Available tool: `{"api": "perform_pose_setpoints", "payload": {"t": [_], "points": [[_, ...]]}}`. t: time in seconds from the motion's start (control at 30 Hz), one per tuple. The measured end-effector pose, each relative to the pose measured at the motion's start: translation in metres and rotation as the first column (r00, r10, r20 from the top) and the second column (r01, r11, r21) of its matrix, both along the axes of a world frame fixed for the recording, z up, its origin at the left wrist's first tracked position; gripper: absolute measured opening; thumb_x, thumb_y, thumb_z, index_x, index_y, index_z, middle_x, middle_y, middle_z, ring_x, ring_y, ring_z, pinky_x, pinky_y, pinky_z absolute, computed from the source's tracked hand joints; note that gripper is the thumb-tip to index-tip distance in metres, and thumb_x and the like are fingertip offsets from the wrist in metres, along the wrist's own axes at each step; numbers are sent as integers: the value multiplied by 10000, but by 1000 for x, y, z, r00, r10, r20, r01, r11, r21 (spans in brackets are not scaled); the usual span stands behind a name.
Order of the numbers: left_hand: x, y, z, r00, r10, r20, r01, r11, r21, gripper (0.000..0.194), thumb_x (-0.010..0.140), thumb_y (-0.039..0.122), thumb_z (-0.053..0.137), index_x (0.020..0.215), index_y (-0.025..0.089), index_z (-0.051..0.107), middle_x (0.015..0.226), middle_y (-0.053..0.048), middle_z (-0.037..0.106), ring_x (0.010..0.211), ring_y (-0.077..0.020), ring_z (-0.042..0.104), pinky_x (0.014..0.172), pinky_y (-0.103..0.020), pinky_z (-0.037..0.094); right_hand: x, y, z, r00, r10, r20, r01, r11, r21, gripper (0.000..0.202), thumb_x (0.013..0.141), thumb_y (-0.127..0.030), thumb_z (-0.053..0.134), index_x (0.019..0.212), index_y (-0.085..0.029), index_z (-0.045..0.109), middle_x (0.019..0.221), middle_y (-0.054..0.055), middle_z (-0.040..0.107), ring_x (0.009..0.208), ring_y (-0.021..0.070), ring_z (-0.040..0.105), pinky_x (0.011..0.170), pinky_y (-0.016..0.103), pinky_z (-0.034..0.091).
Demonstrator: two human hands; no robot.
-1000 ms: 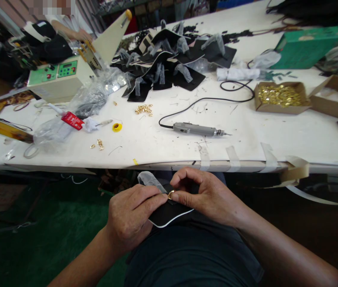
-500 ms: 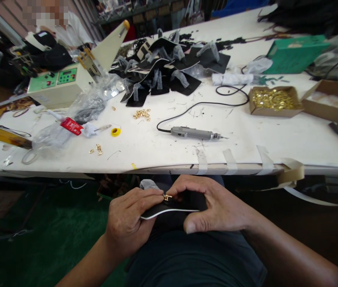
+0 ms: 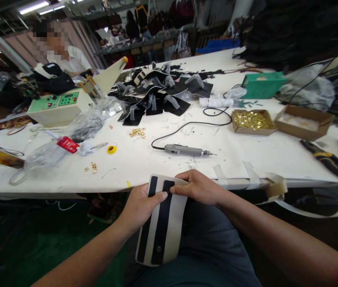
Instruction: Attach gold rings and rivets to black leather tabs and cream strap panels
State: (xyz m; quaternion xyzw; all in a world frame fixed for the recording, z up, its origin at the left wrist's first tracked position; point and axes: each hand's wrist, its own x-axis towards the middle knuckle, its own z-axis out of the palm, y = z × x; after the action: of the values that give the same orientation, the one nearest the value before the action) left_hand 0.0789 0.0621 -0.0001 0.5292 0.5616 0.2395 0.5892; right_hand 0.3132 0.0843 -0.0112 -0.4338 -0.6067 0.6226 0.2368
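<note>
A flexible cream panel (image 3: 174, 233) with two black strips stands tilted above my lap, its striped face towards me. My left hand (image 3: 139, 206) grips its left edge, thumb lying on the face near a black strip. From the upper right, my right hand (image 3: 199, 187) pinches the panel, with its thumb pressed beside the left thumb. The fingers behind the panel are hidden, as is its other face. Low on one strip shows a small round stud (image 3: 158, 249). On the table beyond, a grey electric screwdriver (image 3: 183, 150) lies on its side.
Gold fittings (image 3: 137, 132) lie loose, and more fill a cardboard box (image 3: 254, 129). Black panels (image 3: 176, 104) are piled at the back. A cord (image 3: 186, 124) loops across the table. Pliers (image 3: 325, 157) lie right; a machine (image 3: 59, 105) stands left, a person (image 3: 75, 59) behind it.
The panel has turned from edge-on, with a gold fitting showing on its black side, to its cream striped face. My right hand has closed onto it. The view has tipped up.
</note>
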Motion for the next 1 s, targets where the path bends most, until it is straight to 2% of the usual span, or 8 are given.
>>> {"api": "perform_pose_setpoints", "payload": {"t": [0.1,0.17,0.37,0.53,0.67,0.83,0.9,1.0], "points": [[10,25,-11,993,58,101,-41,987,-157,334,803,386,824,1040,161,759,921,-87,834,763,-238,779,704,-340,624,6,27,-5,995,11,97,-12,1000,8,306,873,-443,704,821,-147,756,716,3,666,648,142,548,564,253,381],[15,41,-18,989,83,126,-56,978,-201,314,784,350,831,1017,156,751,893,-92,831,748,-234,780,708,-339,622,6,42,-8,989,3,150,-2,1000,-4,318,866,-452,692,832,-142,753,698,5,656,636,143,542,549,254,371],[23,76,-34,993,82,87,-60,971,-230,240,771,283,777,964,148,733,837,-103,822,702,-235,772,681,-348,621,2,72,-19,966,-34,258,33,999,9,254,850,-379,650,768,-149,719,671,13,643,628,150,552,536,257,350],[23,97,-42,1000,-2,0,2,971,-240,234,735,265,775,937,155,730,828,-92,819,726,-257,781,698,-374,629,-4,81,-19,921,-31,388,16,999,40,205,858,-326,631,772,-157,708,725,30,697,667,163,599,550,259,353],[21,110,-46,985,-98,-141,77,986,-149,138,746,249,747,862,175,739,800,-62,807,728,-252,771,667,-341,594,-11,83,-16,837,-28,547,-27,995,93,220,891,-304,582,789,-166,721,749,33,721,711,168,635,589,252,374],[18,115,-48,907,-173,-385,209,976,54,84,738,277,772,731,200,738,725,-44,758,721,-275,734,685,-370,550,-20,82,-21,764,-72,641,-26,990,142,246,912,-310,559,853,-178,757,810,65,745,777,202,658,632,269,374],[17,114,-49,874,-139,-466,237,959,158,135,729,291,798,827,206,763,833,-61,771,828,-305,737,777,-415,557,-23,81,-25,743,-93,663,-23,986,164,248,912,-314,562,888,-185,772,898,86,768,840,226,671,655,279,375],[13,108,-52,848,-23,-529,235,911,338,533,736,310,829,1247,220,708,1218,-117,725,1117,-352,688,961,-494,536,-26,80,-28,722,-120,682,-16,982,190,250,906,-323,580,928,-185,788,959,107,780,891,251,679,676,290,377]]}}
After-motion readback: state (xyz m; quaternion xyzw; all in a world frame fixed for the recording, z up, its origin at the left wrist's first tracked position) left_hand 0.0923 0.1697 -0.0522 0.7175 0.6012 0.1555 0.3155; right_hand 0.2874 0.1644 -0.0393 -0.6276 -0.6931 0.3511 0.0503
